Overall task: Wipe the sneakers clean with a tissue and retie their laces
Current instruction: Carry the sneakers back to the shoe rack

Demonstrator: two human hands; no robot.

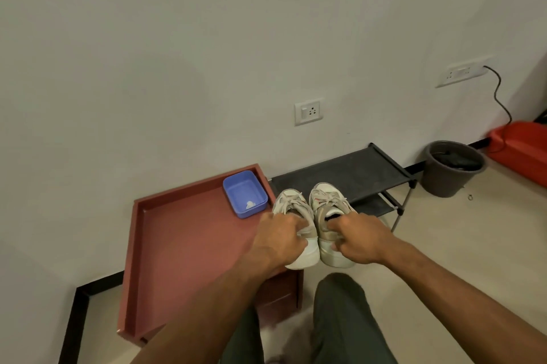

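Observation:
Two white and beige sneakers hang side by side in the air, toes pointing away from me, laces tied. My left hand grips the left sneaker at its collar and heel. My right hand grips the right sneaker the same way, fingers inside its opening. Both shoes hover between the red-brown table and the black shoe rack. A blue plastic tub at the table's far right corner holds a small crumpled white tissue.
A dark grey bucket stands on the floor right of the rack, with a red object behind it. The white wall carries two sockets, one with a black cable plugged in. My legs in dark trousers are below the hands.

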